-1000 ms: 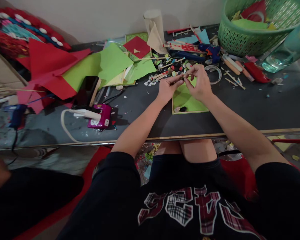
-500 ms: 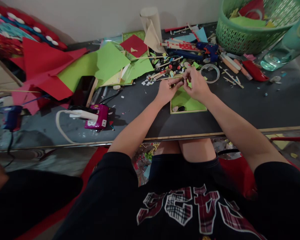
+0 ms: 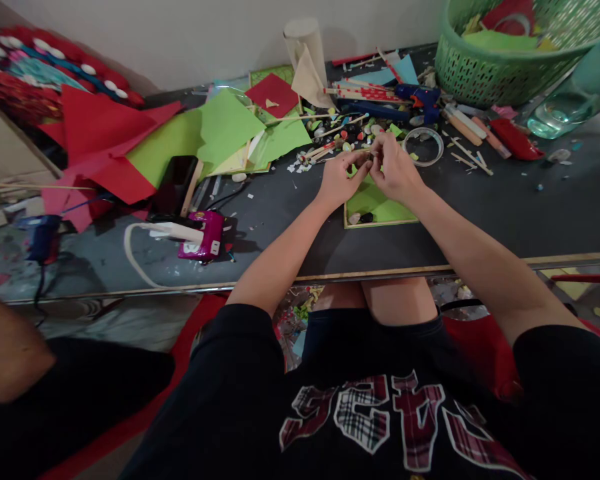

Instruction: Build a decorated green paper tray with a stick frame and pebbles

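Note:
My left hand (image 3: 341,177) and my right hand (image 3: 394,169) meet fingertip to fingertip above a green sheet (image 3: 380,204) edged with thin pale sticks. Both are closed in a pinch around something small and dark, too hidden by the fingers to name. On the sheet's near left corner lie a whitish pebble (image 3: 355,219) and a black pebble (image 3: 367,217). Beyond my fingers spreads a litter of small coloured pebbles, paper scraps and thin sticks. A roll of clear tape (image 3: 423,147) lies just right of my right hand.
At the back right stand a green basket (image 3: 480,77) and a bottle (image 3: 555,110), near a blue glue gun (image 3: 420,95). Leftward are green paper (image 3: 230,123), red paper (image 3: 97,133), a phone (image 3: 173,183) and a purple power adapter (image 3: 203,235). Another person's arm (image 3: 10,347) shows at far left.
The view has shifted slightly, so the table's contents sit a little further right. My hands stay pinched together over the sheet, fingers moving slightly. More of the other person's arm shows.

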Demonstrator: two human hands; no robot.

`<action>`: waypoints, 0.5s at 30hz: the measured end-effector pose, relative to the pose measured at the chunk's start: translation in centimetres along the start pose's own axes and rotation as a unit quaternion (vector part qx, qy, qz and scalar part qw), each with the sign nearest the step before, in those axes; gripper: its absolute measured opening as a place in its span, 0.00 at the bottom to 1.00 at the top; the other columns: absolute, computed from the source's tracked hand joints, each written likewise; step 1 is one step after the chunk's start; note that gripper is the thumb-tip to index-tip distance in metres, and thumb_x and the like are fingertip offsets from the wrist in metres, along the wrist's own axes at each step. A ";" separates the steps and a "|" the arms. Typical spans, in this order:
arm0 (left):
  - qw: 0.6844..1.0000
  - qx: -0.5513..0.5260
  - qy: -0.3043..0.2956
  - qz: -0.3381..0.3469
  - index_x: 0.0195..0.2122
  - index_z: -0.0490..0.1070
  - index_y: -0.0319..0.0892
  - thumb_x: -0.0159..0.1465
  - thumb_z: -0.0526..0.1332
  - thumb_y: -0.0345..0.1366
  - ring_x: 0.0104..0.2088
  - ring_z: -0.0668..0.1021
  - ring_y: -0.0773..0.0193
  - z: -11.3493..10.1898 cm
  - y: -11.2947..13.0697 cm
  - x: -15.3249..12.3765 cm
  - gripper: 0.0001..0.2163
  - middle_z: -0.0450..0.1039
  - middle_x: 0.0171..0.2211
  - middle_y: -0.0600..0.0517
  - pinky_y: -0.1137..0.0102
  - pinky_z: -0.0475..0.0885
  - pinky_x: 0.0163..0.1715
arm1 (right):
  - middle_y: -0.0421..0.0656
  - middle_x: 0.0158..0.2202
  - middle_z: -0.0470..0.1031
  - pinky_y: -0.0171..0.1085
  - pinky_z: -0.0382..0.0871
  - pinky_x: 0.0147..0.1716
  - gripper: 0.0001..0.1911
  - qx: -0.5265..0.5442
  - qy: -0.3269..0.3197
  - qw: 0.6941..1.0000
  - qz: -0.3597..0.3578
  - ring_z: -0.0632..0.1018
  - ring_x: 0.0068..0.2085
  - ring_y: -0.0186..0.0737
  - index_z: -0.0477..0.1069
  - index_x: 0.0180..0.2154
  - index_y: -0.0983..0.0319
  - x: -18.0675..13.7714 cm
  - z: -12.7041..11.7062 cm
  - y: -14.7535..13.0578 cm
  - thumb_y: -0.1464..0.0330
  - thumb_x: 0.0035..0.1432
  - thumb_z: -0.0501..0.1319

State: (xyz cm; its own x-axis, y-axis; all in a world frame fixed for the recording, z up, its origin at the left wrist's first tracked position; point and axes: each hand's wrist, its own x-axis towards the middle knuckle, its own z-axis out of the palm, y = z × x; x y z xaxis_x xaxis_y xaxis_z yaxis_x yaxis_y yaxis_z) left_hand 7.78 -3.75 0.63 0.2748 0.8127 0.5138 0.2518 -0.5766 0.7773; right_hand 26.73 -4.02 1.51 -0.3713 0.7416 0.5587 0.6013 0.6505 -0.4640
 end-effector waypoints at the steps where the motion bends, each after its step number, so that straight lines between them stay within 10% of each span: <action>1: 1.000 -0.005 0.001 0.001 0.44 0.83 0.44 0.65 0.66 0.61 0.44 0.83 0.53 0.0 -0.1 0.1 0.24 0.82 0.35 0.47 0.60 0.75 0.52 | 0.48 0.44 0.72 0.59 0.78 0.54 0.14 -0.001 0.004 1.000 -0.002 0.79 0.47 0.49 0.61 0.48 0.58 0.0 0.0 0.0 0.54 0.72 0.53; 8: 1.000 -0.019 0.009 0.005 0.46 0.83 0.46 0.65 0.67 0.59 0.46 0.82 0.52 0.2 -0.8 0.8 0.21 0.81 0.37 0.46 0.58 0.73 0.55 | 0.47 0.43 0.68 0.56 0.78 0.50 0.08 -0.030 0.041 0.999 -0.007 0.75 0.41 0.45 0.57 0.48 0.59 0.3 1.0 -0.1 0.65 0.68 0.51; 15: 1.000 -0.001 -0.003 0.001 0.47 0.83 0.45 0.64 0.64 0.65 0.42 0.83 0.53 -0.3 -1.1 0.4 0.28 0.83 0.39 0.44 0.59 0.77 0.49 | 0.50 0.43 0.70 0.58 0.75 0.51 0.18 0.021 0.091 0.994 0.047 0.77 0.42 0.50 0.58 0.51 0.57 0.0 -0.6 2.1 0.51 0.71 0.52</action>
State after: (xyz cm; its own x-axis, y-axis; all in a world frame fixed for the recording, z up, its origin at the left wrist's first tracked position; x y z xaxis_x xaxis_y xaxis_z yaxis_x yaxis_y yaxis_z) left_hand 7.31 -2.75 0.11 0.2810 0.8109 0.5133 0.2484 -0.5781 0.7773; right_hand 28.40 -2.73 0.95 -0.1777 0.7606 0.6244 0.5960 0.5880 -0.5468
